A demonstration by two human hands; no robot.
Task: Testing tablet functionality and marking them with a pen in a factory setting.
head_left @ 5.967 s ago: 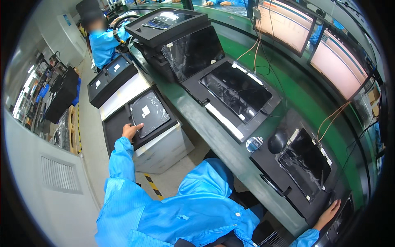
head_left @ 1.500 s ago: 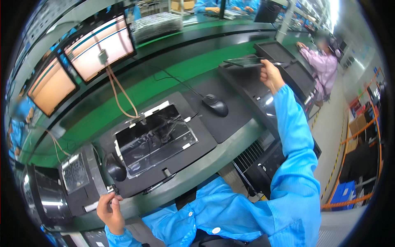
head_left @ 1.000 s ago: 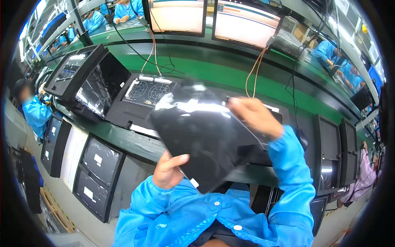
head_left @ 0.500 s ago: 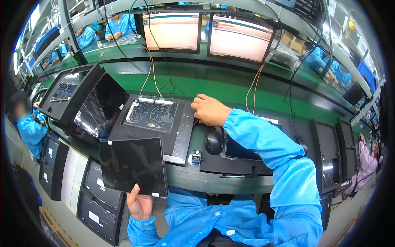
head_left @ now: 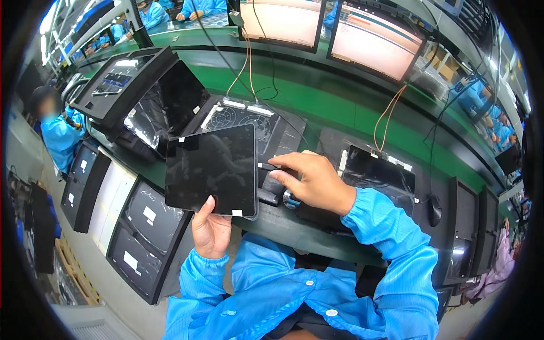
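My left hand holds a black tablet by its lower edge, the dark screen facing me, above the front edge of the green bench. My right hand rests on a small dark plug or cable end just right of the tablet, fingers pinched around it. Behind the tablet lies a black test fixture with round patterned plates and white connectors. A second dark tray sits right of my right hand.
Two lit monitors stand at the back. An open black fixture with raised lid is at left. Stacked tablets in trays sit below left. A mouse lies right. A person in blue works at far left.
The tablet has risen from low at my left to in front of the fixture. My right hand moved from the fixture's far edge down to the tablet's right side.
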